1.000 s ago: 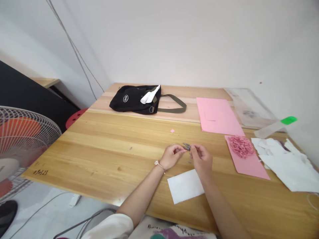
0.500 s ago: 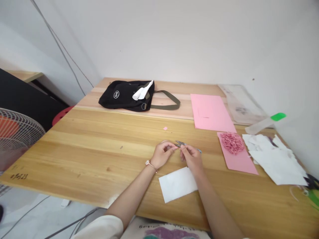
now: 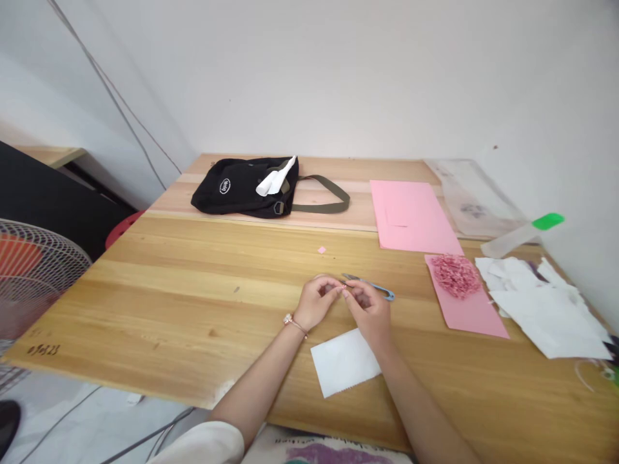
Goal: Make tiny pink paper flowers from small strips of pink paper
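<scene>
My left hand [image 3: 316,301] and my right hand [image 3: 371,312] meet fingertip to fingertip above the wooden table [image 3: 193,283]. Both are closed in a pinch on something tiny between them, too small to name. Small blue-handled scissors [image 3: 372,285] lie on the table just behind my right hand, untouched. A white paper sheet [image 3: 344,362] lies under my right wrist near the table's front edge.
A black bag [image 3: 242,188] with a strap lies at the back. Pink paper [image 3: 409,216] and a smaller pink sheet [image 3: 476,309] with a heap of pink shreds [image 3: 454,274] lie to the right, beside white scraps [image 3: 541,303]. A fan [image 3: 29,270] stands left.
The scissors were at my right hand's fingers a second ago; now they lie on the table behind it. My hands stay together, pinching. The view shifted slightly.
</scene>
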`<move>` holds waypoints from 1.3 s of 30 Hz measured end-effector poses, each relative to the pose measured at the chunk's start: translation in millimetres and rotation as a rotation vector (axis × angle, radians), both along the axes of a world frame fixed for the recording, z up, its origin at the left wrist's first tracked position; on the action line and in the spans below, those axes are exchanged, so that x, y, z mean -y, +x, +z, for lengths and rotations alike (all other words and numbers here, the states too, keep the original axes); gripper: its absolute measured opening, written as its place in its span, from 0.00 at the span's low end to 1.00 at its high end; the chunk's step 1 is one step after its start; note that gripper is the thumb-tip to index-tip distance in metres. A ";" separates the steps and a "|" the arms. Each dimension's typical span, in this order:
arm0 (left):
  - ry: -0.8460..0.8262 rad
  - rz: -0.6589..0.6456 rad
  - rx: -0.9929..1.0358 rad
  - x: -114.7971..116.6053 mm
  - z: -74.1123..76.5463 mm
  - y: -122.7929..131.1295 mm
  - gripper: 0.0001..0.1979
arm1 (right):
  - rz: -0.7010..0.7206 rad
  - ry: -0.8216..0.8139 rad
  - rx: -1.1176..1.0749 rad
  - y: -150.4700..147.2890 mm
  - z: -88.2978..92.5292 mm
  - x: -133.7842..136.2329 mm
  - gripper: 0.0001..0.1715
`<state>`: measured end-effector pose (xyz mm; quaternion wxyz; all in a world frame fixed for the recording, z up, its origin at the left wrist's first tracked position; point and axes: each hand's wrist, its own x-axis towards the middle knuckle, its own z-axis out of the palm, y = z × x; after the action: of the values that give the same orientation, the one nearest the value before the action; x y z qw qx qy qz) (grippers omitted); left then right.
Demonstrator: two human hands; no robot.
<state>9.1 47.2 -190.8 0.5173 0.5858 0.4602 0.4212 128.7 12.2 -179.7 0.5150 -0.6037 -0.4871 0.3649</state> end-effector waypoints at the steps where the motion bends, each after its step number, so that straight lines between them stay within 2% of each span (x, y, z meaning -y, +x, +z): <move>1: 0.002 -0.002 0.005 0.0 0.1 -0.1 0.07 | 0.005 -0.005 0.000 0.1 0.7 -0.2 0.12; 10: 0.005 -0.016 0.005 0.7 2.7 -0.8 0.07 | 0.035 -0.023 -0.079 2.8 -3.0 -0.4 0.11; 24: 0.008 -0.017 -0.001 0.7 1.1 -0.7 0.08 | 0.029 -0.009 -0.036 3.0 -3.2 -1.1 0.09; 31: 0.021 -0.004 -0.013 1.0 2.3 -0.2 0.08 | -0.030 -0.019 -0.058 2.0 -0.6 -1.7 0.11; 39: 0.031 0.013 -0.010 0.6 3.4 -0.8 0.05 | 0.018 -0.033 0.008 1.8 -1.2 -1.9 0.12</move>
<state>8.3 46.6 -187.4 0.5030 0.5929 0.4600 0.4288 130.4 14.0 -180.9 0.4996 -0.6094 -0.4883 0.3749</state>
